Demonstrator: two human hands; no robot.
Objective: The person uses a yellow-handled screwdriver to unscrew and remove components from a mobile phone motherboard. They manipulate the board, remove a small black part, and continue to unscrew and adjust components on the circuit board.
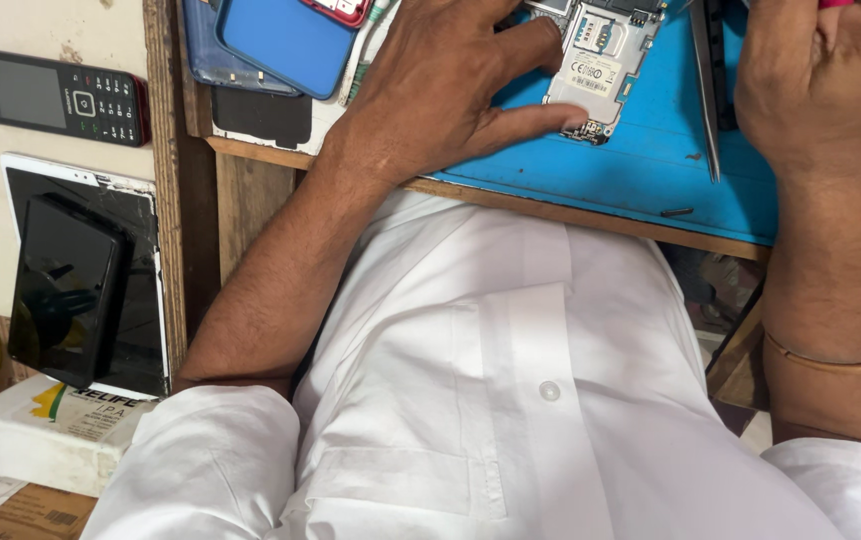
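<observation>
The left hand (pixel 450 80) is spread flat, fingers pressed on the opened phone (pixel 600 60), which is laid on the blue mat (pixel 650 160) at about 12 o'clock. The right hand (pixel 820 80), at 1 o'clock, is curled up; what's gripped can't really be made out. Tweezers (pixel 707 100) are left between them.

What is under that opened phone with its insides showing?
The opened phone with its bare circuit board lies on a blue rubber work mat. The left hand presses on it and covers its left part, so what lies under there is hidden.
</observation>
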